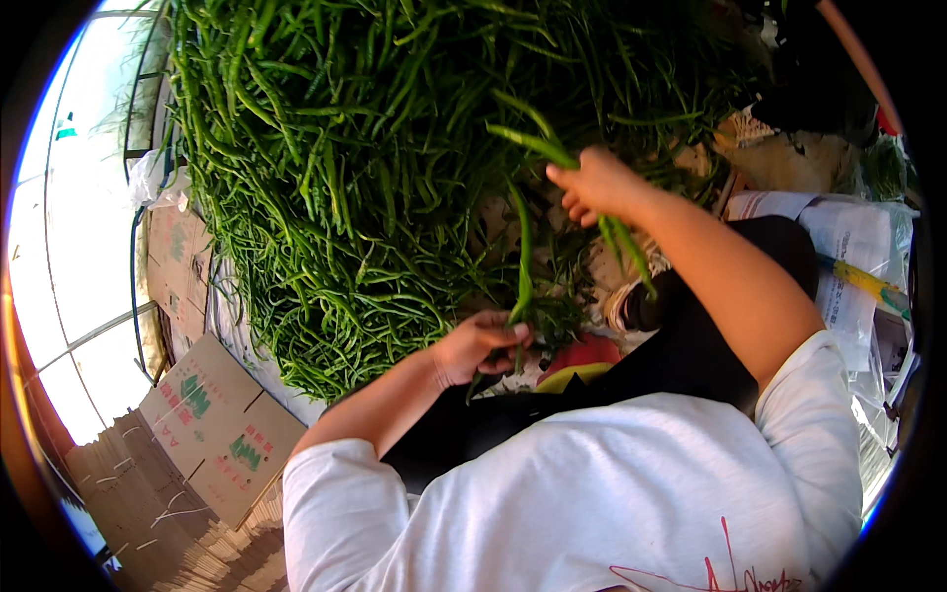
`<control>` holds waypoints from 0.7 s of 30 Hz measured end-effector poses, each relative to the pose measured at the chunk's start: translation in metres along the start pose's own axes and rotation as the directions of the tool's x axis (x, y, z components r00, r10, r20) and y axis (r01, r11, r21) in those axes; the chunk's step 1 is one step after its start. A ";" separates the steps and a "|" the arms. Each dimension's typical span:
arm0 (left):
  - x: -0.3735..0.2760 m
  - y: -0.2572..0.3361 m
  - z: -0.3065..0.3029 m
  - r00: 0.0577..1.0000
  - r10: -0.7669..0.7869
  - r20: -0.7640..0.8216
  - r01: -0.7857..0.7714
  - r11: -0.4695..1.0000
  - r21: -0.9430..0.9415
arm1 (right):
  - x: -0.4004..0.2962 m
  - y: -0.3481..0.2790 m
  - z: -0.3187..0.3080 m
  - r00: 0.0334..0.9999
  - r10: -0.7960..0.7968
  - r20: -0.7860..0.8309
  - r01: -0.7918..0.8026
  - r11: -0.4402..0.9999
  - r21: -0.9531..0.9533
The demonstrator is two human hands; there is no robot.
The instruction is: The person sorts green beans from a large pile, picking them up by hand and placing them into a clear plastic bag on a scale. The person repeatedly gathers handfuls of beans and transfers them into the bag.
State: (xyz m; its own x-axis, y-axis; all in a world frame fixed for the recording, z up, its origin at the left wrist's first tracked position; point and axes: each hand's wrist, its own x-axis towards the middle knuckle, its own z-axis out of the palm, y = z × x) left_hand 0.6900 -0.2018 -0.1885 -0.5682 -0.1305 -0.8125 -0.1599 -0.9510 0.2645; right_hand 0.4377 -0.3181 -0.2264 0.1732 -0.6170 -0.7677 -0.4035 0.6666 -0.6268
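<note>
A large heap of long green chili peppers fills the ground before me. My left hand, low at the near edge of the heap, pinches a long green chili pepper that points away from me. Further out and to the right, my right hand grips a small bunch of green chili peppers. Their ends stick out on both sides of the fist. Between the hands, loose peppers and leafy scraps lie on the ground.
Flattened printed cardboard lies at the left on a stack of cardboard, beside a bright window-like panel. At the right are a printed plastic bag and a yellow-and-blue handle. My shoe rests near the heap.
</note>
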 end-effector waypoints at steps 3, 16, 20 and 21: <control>-0.007 -0.014 0.011 0.994 0.081 0.067 -0.088 0.990 0.108 | -0.012 0.006 0.035 0.991 0.046 0.122 -0.075 0.966 0.247; -0.006 -0.005 -0.041 0.801 0.544 -0.250 -0.151 0.587 0.795 | -0.010 -0.027 -0.053 0.489 -0.728 -0.481 0.850 0.522 0.075; -0.008 -0.026 -0.083 0.533 0.818 -0.216 -0.005 0.259 0.966 | -0.042 -0.055 -0.036 0.743 -0.551 -0.379 0.669 0.627 0.400; -0.008 -0.011 -0.078 0.539 0.772 -0.337 0.092 0.343 0.935 | -0.042 -0.049 -0.035 0.690 -0.594 -0.413 0.718 0.632 0.292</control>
State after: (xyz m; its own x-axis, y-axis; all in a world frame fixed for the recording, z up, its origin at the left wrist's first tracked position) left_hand 0.7596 -0.2119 -0.2258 -0.1577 -0.8990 -0.4085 -0.8617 -0.0767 0.5016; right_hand 0.4188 -0.3397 -0.1588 -0.0112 -0.9947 -0.1023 0.1316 0.0999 -0.9863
